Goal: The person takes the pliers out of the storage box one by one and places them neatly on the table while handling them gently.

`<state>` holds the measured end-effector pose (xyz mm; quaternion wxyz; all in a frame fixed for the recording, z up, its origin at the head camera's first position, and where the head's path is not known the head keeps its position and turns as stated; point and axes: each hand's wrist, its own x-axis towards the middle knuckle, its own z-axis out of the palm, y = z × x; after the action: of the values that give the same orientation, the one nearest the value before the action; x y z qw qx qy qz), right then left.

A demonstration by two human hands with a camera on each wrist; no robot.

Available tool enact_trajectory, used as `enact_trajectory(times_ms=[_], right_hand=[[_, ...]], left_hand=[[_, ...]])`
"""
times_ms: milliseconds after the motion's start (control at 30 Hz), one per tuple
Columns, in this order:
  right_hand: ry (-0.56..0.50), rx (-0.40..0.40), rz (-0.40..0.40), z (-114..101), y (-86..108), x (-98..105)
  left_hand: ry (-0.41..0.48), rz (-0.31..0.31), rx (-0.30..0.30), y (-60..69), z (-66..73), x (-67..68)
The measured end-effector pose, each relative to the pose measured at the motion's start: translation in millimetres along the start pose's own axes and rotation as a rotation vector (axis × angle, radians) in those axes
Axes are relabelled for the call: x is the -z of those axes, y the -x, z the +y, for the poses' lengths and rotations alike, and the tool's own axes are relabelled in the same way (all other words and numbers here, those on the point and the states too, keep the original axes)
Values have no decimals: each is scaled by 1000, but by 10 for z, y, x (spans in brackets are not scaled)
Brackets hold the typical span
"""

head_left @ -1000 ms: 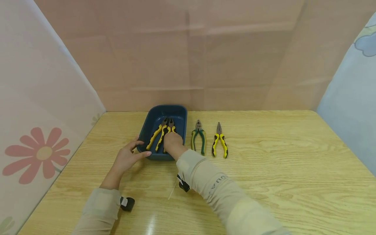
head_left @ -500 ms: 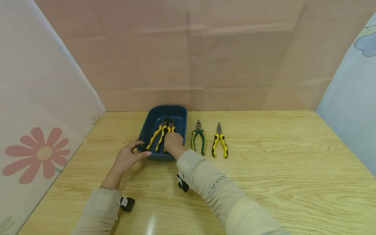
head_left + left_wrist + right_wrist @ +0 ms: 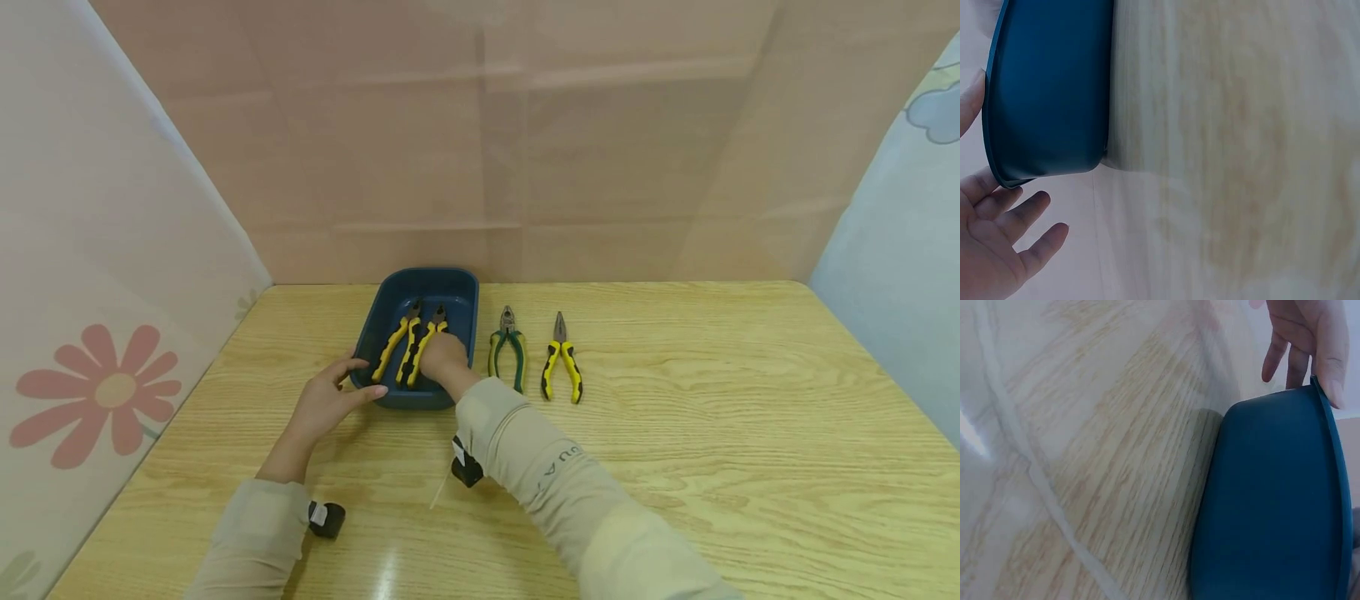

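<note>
My left hand (image 3: 324,402) pinches the near left corner of a dark blue tray (image 3: 362,337), thumb and fingers on its rim. In the left wrist view the other fingers spread below the tray (image 3: 1054,87). Inside the tray lie two pliers with yellow and black handles: a left pair (image 3: 392,346) and a right pair (image 3: 422,354), side by side, heads pointing away. My right hand (image 3: 444,360) reaches into the tray and grips the right pair by its handles; its fingertips are hidden. The right wrist view mostly shows the tray's outer wall (image 3: 1266,500).
Right of the tray, green-handled pliers (image 3: 516,354) and yellow-and-black long-nose pliers (image 3: 560,358) lie on the wooden table (image 3: 712,400). A pinkish cloth wall (image 3: 600,167) stands behind the table, with patterned side walls. A black wrist camera (image 3: 467,468) hangs below the right sleeve.
In the tray, the left pliers have shifted slightly left, and the right pair's handles have swung left too. My left hand and the tray have stayed put.
</note>
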<state>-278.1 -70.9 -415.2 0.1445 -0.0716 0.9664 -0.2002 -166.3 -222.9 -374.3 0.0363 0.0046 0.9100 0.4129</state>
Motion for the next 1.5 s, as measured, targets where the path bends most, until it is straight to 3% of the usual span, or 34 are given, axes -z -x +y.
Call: enact_trajectory(times_ms=[33, 133, 233, 400, 500, 733, 967, 1500], right_hand=[[-41, -19, -25, 9, -6, 15], [-131, -98, -94, -109, 278, 293], [-251, -132, -98, -134, 394, 393], [-476, -191, -114, -135, 445, 474], [-546, -239, -107, -142, 415, 486], [-520, -287, -75, -155, 375, 484], [-519, -286, -63, -140, 374, 499], [-600, -333, -43, -149, 372, 499]], left_hand=[[1, 0, 0, -1, -1, 0], [6, -1, 1, -2, -6, 2], [2, 0, -2, -2, -10, 4], [-14, 4, 0, -3, -17, 6], [-20, 5, 10, -8, -20, 9], [-25, 7, 16, -15, -10, 8], [-7, -4, 26, -28, -8, -4], [-9, -1, 18, -28, 2, -15]])
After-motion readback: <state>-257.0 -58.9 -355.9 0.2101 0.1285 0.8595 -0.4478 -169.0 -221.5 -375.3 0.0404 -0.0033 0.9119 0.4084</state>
